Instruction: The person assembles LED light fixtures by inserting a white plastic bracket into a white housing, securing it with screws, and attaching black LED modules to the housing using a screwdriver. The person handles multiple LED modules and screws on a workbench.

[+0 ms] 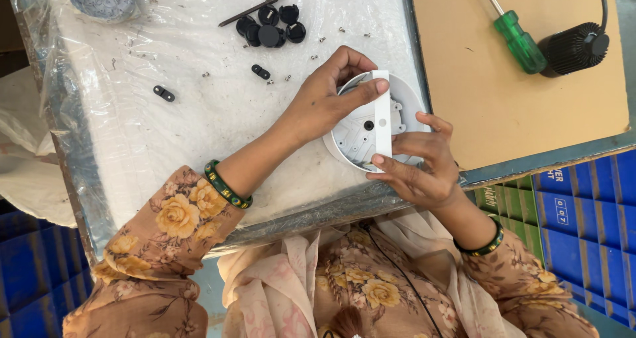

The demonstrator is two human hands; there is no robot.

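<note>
A round white plastic housing (405, 96) lies open side up on the plastic-covered white pad (185, 106). A flat white strip (382, 116) with a hole lies across it. My left hand (324, 99) comes from the left and presses the strip's top end with the thumb while its fingers curl over the housing's rim. My right hand (419, 166) holds the lower end of the strip and the housing's near edge.
Several black round caps (270, 25) and a dark rod (252, 9) lie at the pad's top, with small screws and two black clips (163, 93) scattered. A green-handled screwdriver (517, 38) and a black finned part (574, 48) rest on the brown board (530, 112). Blue crates (583, 205) stand below.
</note>
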